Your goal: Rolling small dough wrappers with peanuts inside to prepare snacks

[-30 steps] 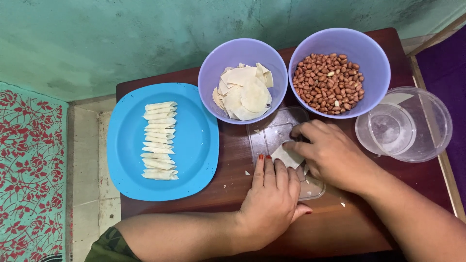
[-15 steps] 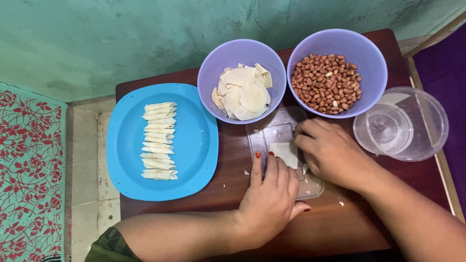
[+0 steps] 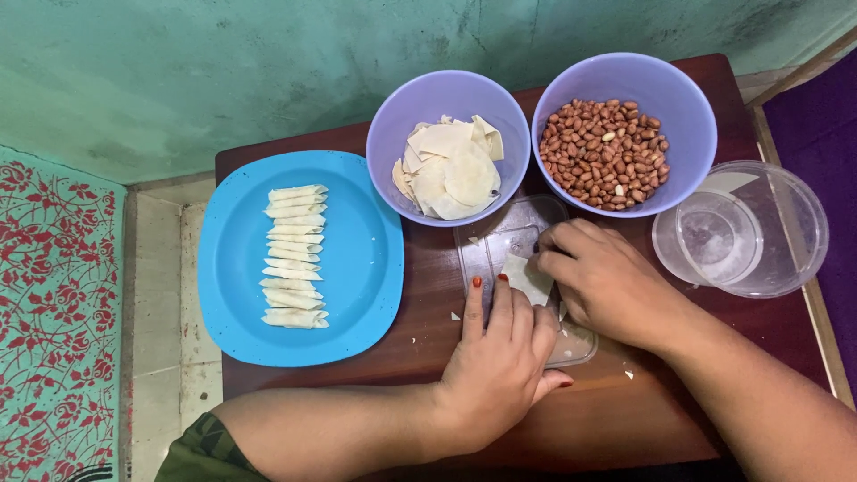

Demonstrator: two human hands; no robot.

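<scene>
A pale dough wrapper [image 3: 525, 275] lies on a clear plastic lid [image 3: 511, 236] in the middle of the dark wooden table [image 3: 428, 348]. My left hand [image 3: 500, 357] presses flat on the lid, fingertips at the wrapper's near edge. My right hand [image 3: 603, 281] curls over the wrapper's right side, fingers pinching and folding it. Behind them stand a purple bowl of wrappers [image 3: 451, 170] and a purple bowl of peanuts [image 3: 607, 152]. A blue plate [image 3: 357, 259] at the left carries a column of several rolled pieces [image 3: 293, 254].
A clear round plastic container [image 3: 745, 232] with a smaller clear cup inside sits at the table's right edge. Crumbs of dough dot the wood near the lid. A green wall runs behind; a red patterned mat [image 3: 54, 312] lies on the floor at left.
My right hand's fingers have shifted slightly up and left over the wrapper. The left hand has stayed pressed on the lid.
</scene>
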